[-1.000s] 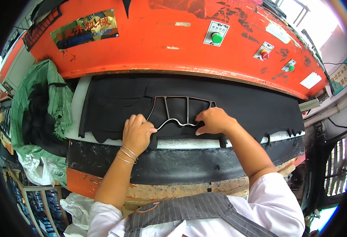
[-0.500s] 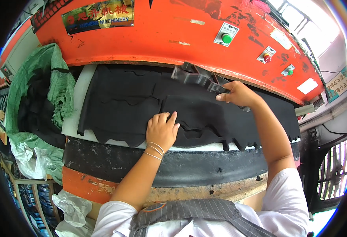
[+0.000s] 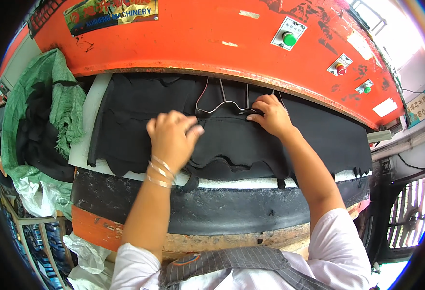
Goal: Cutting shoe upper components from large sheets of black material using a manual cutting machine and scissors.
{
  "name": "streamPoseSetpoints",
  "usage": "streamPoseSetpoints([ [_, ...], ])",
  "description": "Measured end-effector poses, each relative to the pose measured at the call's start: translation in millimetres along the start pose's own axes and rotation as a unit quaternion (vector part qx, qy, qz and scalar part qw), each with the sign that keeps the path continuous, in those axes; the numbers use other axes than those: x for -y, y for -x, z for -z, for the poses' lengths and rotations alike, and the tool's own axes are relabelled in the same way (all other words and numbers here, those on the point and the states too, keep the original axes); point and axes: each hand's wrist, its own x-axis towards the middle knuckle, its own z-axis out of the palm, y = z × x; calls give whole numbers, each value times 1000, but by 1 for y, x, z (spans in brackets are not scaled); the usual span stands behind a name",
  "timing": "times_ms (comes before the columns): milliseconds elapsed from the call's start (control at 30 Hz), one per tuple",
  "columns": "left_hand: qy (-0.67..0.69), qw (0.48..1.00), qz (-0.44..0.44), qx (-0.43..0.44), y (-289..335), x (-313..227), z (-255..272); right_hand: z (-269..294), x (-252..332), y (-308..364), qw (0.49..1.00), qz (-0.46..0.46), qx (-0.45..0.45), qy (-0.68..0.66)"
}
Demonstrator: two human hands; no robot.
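A metal cutting die (image 3: 224, 102) with a thin wavy edge lies on the black sheet material (image 3: 144, 130), its far part hidden beneath the red press. My right hand (image 3: 272, 116) grips the die at its right end, fingers bent over the edge. To the left, my left hand (image 3: 172, 137) hovers over the sheet with its fingers loosely bent and apart, holding nothing. Wavy cuts run through the sheet near its front edge, and a white board (image 3: 245, 183) shows under it.
The red press beam (image 3: 193, 43) spans the back, carrying a green button (image 3: 289, 39) and a red button (image 3: 340, 69). A green woven sack (image 3: 10, 140) with black scraps stands at left. A dark ledge (image 3: 222, 208) borders the front. At right is a fan (image 3: 408, 212).
My right hand has turned the cutting die over from a tilt in the air and set it down on the sheet by the press. My left hand has lifted off the sheet and moved left.
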Motion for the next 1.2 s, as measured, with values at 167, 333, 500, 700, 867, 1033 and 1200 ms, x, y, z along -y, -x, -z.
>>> streamPoseSetpoints([
  [167,19,1000,-2,-14,-32,61,-28,-10,-8,32,983,-107,-152,6],
  [333,12,999,-23,28,-28,58,-39,-22,-30,45,950,-158,-204,-178],
  [500,69,997,-26,-19,-18,58,-40,-20,-21,62,925,-197,-252,-205],
  [700,40,999,-19,-9,-25,58,-40,-22,-8,46,914,-226,-251,-226],
  [867,12,1000,-9,-5,-20,59,-47,-30,-8,33,926,-207,-235,-210],
  [1033,-22,1000,6,7,-25,55,-45,-24,-16,42,951,-155,-196,-182],
  [1200,-53,999,10,0,-29,51,-46,-20,-40,56,956,-204,-100,-188],
])
